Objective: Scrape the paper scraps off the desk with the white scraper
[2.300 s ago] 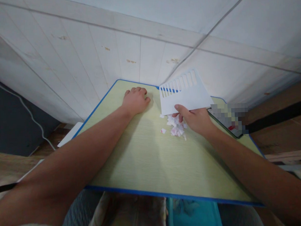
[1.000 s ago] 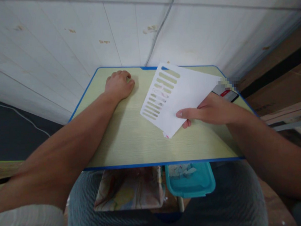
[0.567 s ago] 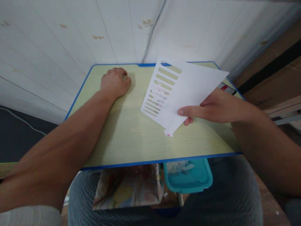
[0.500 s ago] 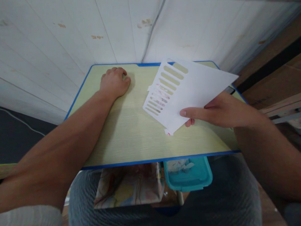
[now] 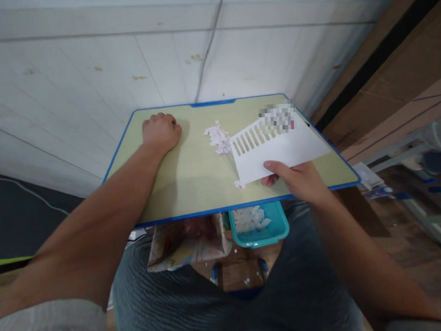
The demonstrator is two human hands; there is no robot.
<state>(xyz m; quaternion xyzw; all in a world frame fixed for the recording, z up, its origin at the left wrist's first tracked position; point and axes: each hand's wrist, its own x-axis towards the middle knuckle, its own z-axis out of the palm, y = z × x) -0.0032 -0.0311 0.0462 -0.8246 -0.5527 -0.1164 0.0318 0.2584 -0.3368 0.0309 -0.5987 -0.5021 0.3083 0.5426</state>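
My right hand (image 5: 296, 179) grips a white sheet with a row of long slots (image 5: 281, 156) by its near edge, thumb on top and fingers underneath. The sheet's left corner touches a small pile of torn paper scraps (image 5: 218, 138) on the tabletop. One loose scrap (image 5: 239, 184) lies by its lower left corner. A pixelated patch covers the sheet's upper right part, so what is there cannot be made out. My left hand (image 5: 162, 133) rests on the left side of the table with its fingers curled in and nothing visible in them.
The pale tabletop (image 5: 192, 186) has a blue rim and stands against a white panelled wall. Below its front edge, a teal plastic bin (image 5: 277, 231) holds paper scraps, beside a patterned fabric-like bag or box (image 5: 205, 250). Cardboard (image 5: 391, 92) stands at right.
The slotted sheet has turned and come down toward the tabletop in my right hand. The scrap pile it covered now shows to its left. The view has shifted; my left hand stays resting.
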